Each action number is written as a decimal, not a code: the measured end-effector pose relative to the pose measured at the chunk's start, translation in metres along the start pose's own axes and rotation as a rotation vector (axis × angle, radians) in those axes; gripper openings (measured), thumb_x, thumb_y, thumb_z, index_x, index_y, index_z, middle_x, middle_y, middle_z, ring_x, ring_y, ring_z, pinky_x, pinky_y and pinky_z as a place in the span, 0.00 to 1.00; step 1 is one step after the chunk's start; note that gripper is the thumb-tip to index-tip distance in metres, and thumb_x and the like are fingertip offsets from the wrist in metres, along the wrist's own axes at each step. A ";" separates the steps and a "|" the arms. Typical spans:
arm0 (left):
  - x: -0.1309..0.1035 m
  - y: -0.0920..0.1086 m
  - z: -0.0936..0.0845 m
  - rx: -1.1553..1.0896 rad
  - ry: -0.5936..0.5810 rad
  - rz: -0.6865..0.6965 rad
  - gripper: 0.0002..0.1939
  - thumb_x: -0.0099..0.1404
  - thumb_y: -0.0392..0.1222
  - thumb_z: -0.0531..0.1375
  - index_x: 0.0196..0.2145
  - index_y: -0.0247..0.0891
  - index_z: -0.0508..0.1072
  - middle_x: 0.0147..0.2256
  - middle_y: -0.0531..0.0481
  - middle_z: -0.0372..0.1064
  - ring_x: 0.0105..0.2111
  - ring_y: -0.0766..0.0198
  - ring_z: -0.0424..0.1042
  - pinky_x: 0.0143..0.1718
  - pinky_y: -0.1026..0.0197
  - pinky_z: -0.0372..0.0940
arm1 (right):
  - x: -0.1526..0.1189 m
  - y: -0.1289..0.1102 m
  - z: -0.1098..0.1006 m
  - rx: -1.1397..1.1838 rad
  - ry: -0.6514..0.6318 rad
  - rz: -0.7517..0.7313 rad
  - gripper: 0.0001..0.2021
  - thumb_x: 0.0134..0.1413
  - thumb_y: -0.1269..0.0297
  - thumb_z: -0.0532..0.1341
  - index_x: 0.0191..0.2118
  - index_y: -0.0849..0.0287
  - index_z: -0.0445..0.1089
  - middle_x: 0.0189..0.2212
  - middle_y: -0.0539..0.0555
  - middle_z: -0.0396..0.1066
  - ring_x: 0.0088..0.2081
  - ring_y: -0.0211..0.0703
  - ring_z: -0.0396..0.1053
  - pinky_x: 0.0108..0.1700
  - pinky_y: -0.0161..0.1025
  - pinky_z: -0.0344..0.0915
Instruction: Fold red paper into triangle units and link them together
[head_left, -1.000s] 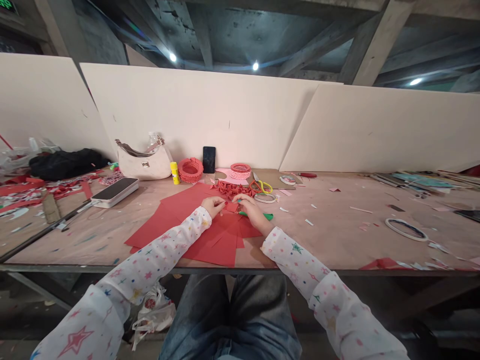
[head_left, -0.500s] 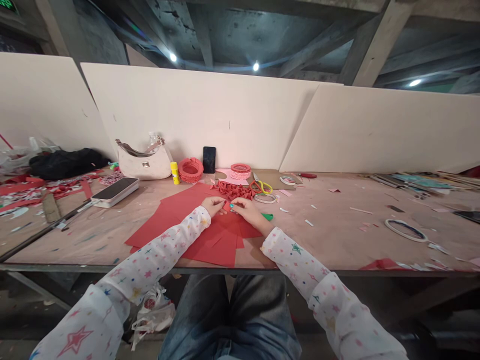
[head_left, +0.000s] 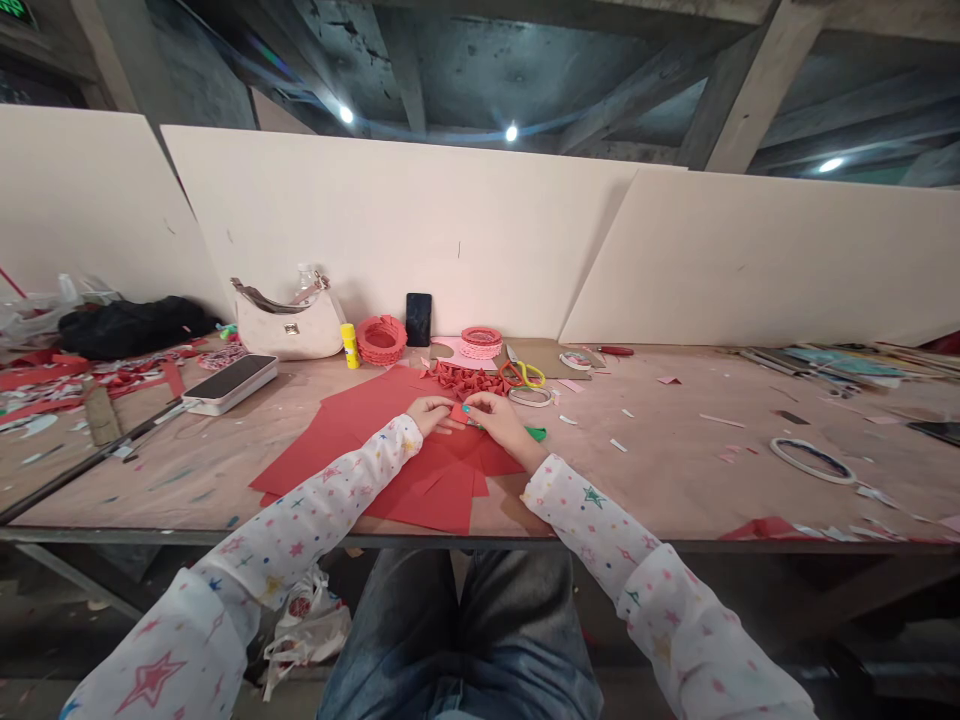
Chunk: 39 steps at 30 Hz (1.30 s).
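Note:
Between my two hands is a small piece of red paper [head_left: 458, 413], pinched by the fingers of both. My left hand [head_left: 430, 414] closes on its left side, and my right hand [head_left: 491, 413], with a teal thumbnail, grips its right side. Under them lie overlapping sheets of red paper [head_left: 405, 480]. Just beyond my fingers is a heap of folded red paper pieces [head_left: 469, 380]. Scissors with red and yellow handles [head_left: 532, 376] rest to the right of the heap, by a roll of tape [head_left: 531, 397]. Something green [head_left: 535, 434] shows beside my right hand.
Behind the sheets stand a yellow glue stick [head_left: 349, 346], red paper rings [head_left: 381, 340], a dark phone [head_left: 418, 320] and a white handbag [head_left: 289, 320]. A white device [head_left: 231, 384] lies left. Another ring [head_left: 812, 460] and paper scraps lie right. White boards [head_left: 405, 230] rise behind the table.
The small red paper has turned between my fingers and shows more of its surface. My hands have shifted slightly to the right.

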<state>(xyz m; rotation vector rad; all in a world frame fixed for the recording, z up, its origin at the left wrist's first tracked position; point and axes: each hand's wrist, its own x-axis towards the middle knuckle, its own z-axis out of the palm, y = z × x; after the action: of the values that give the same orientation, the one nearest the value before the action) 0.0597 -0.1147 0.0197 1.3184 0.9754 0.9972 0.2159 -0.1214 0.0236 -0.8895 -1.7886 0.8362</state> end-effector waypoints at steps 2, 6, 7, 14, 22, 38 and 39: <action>0.000 0.000 0.000 -0.002 0.002 -0.005 0.08 0.57 0.30 0.49 0.33 0.31 0.67 0.26 0.48 0.70 0.25 0.64 0.72 0.24 0.67 0.66 | 0.000 0.000 0.000 0.001 0.001 -0.002 0.06 0.41 0.67 0.55 0.28 0.61 0.66 0.27 0.51 0.66 0.29 0.36 0.63 0.32 0.34 0.59; 0.000 0.000 0.000 0.001 -0.001 0.010 0.08 0.57 0.30 0.50 0.33 0.31 0.67 0.26 0.48 0.70 0.25 0.65 0.72 0.24 0.69 0.65 | 0.000 -0.001 0.000 0.002 -0.003 -0.006 0.05 0.41 0.68 0.55 0.28 0.61 0.66 0.27 0.51 0.66 0.29 0.36 0.63 0.32 0.34 0.59; 0.000 0.000 0.000 0.003 -0.004 0.015 0.08 0.57 0.31 0.51 0.33 0.31 0.68 0.27 0.48 0.70 0.25 0.65 0.72 0.24 0.69 0.65 | 0.000 -0.001 0.000 0.003 -0.004 -0.007 0.05 0.41 0.68 0.55 0.28 0.61 0.66 0.27 0.51 0.66 0.29 0.36 0.63 0.32 0.34 0.59; -0.001 0.000 -0.001 0.027 -0.022 0.029 0.08 0.55 0.37 0.55 0.33 0.31 0.68 0.27 0.46 0.71 0.26 0.63 0.72 0.25 0.67 0.65 | 0.000 -0.002 0.000 0.001 -0.007 -0.004 0.05 0.41 0.68 0.54 0.27 0.61 0.66 0.26 0.51 0.66 0.28 0.35 0.62 0.31 0.33 0.59; 0.002 -0.007 -0.003 0.075 -0.038 0.066 0.14 0.51 0.44 0.59 0.33 0.31 0.69 0.29 0.45 0.71 0.28 0.61 0.72 0.28 0.63 0.66 | 0.000 -0.002 0.001 -0.009 -0.009 0.001 0.05 0.41 0.67 0.55 0.27 0.62 0.66 0.25 0.51 0.66 0.27 0.35 0.62 0.30 0.33 0.58; -0.002 -0.003 -0.001 0.242 0.012 0.157 0.13 0.51 0.45 0.58 0.29 0.32 0.70 0.27 0.46 0.71 0.25 0.61 0.71 0.16 0.69 0.61 | 0.000 -0.001 0.000 -0.055 0.057 -0.020 0.06 0.42 0.64 0.55 0.24 0.61 0.62 0.22 0.49 0.62 0.26 0.35 0.59 0.29 0.33 0.56; -0.003 -0.003 -0.001 0.259 0.010 0.162 0.12 0.51 0.44 0.58 0.28 0.32 0.70 0.26 0.47 0.71 0.24 0.62 0.71 0.15 0.70 0.60 | 0.000 -0.001 0.000 -0.053 0.059 -0.020 0.06 0.42 0.64 0.55 0.24 0.61 0.62 0.22 0.49 0.62 0.26 0.35 0.58 0.29 0.32 0.56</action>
<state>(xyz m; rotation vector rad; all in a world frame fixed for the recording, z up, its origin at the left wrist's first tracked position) 0.0578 -0.1168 0.0162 1.6299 1.0436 1.0252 0.2157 -0.1216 0.0244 -0.9197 -1.7732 0.7452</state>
